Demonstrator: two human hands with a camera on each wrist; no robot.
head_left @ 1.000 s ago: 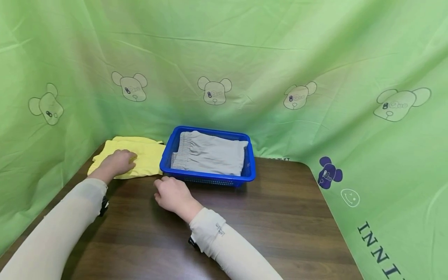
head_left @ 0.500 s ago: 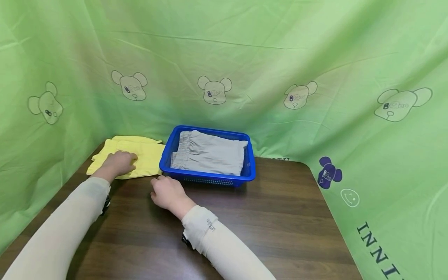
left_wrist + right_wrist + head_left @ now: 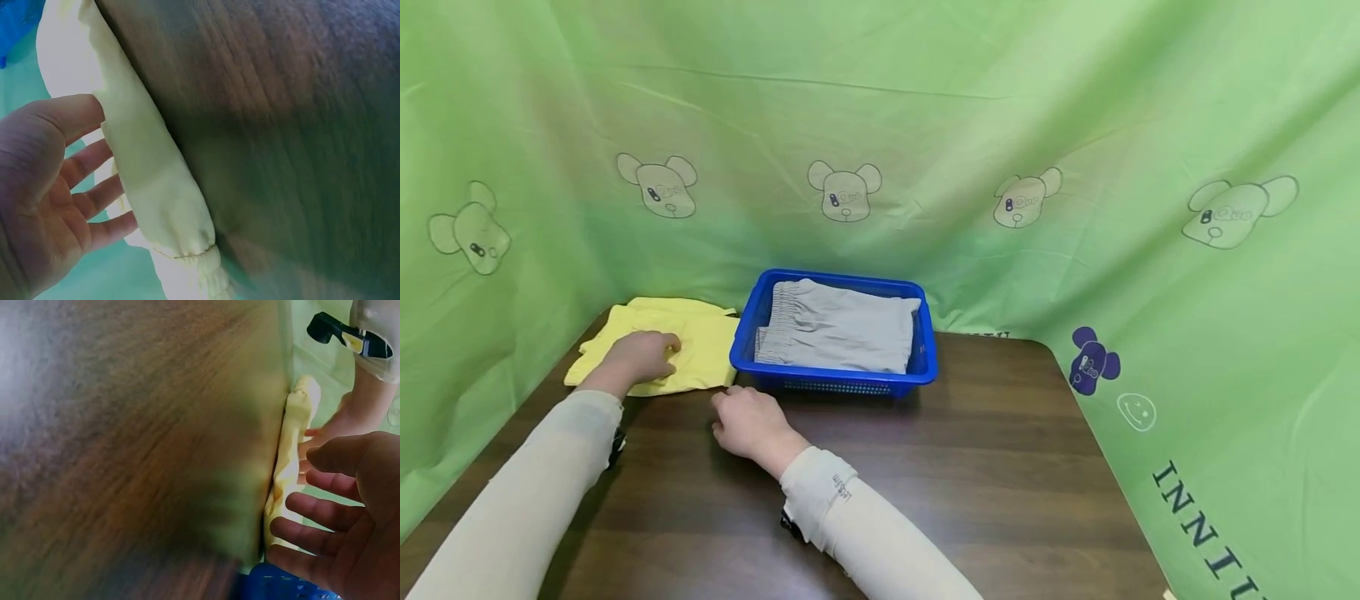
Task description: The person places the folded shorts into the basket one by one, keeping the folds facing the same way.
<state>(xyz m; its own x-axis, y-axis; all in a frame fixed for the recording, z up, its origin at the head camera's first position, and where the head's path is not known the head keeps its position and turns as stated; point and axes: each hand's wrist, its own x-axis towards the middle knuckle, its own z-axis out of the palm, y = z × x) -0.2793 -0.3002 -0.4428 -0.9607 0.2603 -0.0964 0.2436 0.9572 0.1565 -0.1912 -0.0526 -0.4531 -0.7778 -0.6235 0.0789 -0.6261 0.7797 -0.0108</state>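
Note:
A folded yellow garment [image 3: 700,342] lies at the table's back left, against the basket's left side. The left wrist view shows a gathered edge on the yellow garment [image 3: 159,169]. My left hand [image 3: 638,360] rests on top of it, fingers spread and fingertips touching the cloth. In front of the basket's left corner, my right hand [image 3: 752,423] hovers low over the table, near the garment's right front corner. The right wrist view has my right hand [image 3: 337,519] with loosely extended fingers and nothing held. Grey elastic-waisted trousers [image 3: 842,325] lie folded inside the blue basket [image 3: 835,375].
The brown wooden table [image 3: 970,467] stretches forward and right of the hands. A green curtain [image 3: 925,125] with printed bear heads hangs behind the table and along both sides. Black straps sit at both wrists; one strap [image 3: 353,339] shows in the right wrist view.
The right hand has shifted slightly left toward the yellow garment. The left hand stays on the cloth. The head view has turned a little, so everything sits slightly further left.

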